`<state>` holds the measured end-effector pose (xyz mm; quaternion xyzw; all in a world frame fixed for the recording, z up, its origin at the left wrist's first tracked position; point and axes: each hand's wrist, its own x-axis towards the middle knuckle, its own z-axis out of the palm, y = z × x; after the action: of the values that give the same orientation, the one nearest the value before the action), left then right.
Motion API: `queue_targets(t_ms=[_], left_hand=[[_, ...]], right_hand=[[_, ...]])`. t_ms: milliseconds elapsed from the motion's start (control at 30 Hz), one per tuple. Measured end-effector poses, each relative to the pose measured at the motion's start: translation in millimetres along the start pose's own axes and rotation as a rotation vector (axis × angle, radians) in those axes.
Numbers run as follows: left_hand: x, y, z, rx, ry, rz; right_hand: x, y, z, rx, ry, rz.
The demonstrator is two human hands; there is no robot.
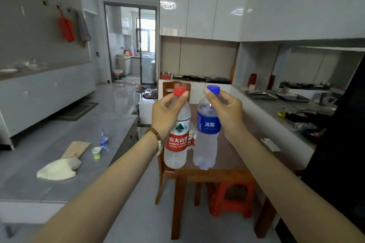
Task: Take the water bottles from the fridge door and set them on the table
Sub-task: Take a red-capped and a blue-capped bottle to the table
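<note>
Partly behind red-cap btl (176, 156), blue-cap btl (205, 144): small btls (190, 137)

small bottles (191, 141) mostly hidden behind red-label bottle (176, 144), counter clutter (305, 125) blurred

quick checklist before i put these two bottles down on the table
1. Left hand grip on the red-cap bottle: fingers pinch the neck under the cap. Ok.
2. Right hand grip on the blue-cap bottle: same pinch at the neck. Ok.
3. Red cap and blue cap on: ok.
4. Bottles upright: both hang close to upright. Ok.
5. Free spot on the table: bare wood to the right; small bottles stand behind. Ok.
6. Red-cap bottle over the tabletop: it hangs near the left edge, by the chair. Cannot tell.
</note>
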<state>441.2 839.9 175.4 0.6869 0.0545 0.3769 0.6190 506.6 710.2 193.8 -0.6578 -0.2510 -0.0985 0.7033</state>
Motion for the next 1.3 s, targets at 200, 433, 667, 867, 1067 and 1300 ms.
queue_targets(t_ms=[200,433,667,867,1067,1300], left_hand=[[74,-86,23,0.013,-0.068,-0.106],[156,-195,43,0.024,-0.210,-0.221],[214,-291,53,0.043,-0.263,-0.355],[230,-352,67,0.035,-0.245,-0.452],[232,-389,85,0.110,-0.203,-0.479],[238,-410,95,0.209,-0.228,-0.469]], right_hand=[[78,91,0,-0.047,-0.002,0.140],[146,204,16,-0.117,0.026,0.314],[188,304,31,-0.152,0.070,0.401],[212,382,36,-0.164,0.045,0.475],[223,423,32,-0.182,-0.037,0.506],[230,451,30,-0.124,-0.094,0.491]])
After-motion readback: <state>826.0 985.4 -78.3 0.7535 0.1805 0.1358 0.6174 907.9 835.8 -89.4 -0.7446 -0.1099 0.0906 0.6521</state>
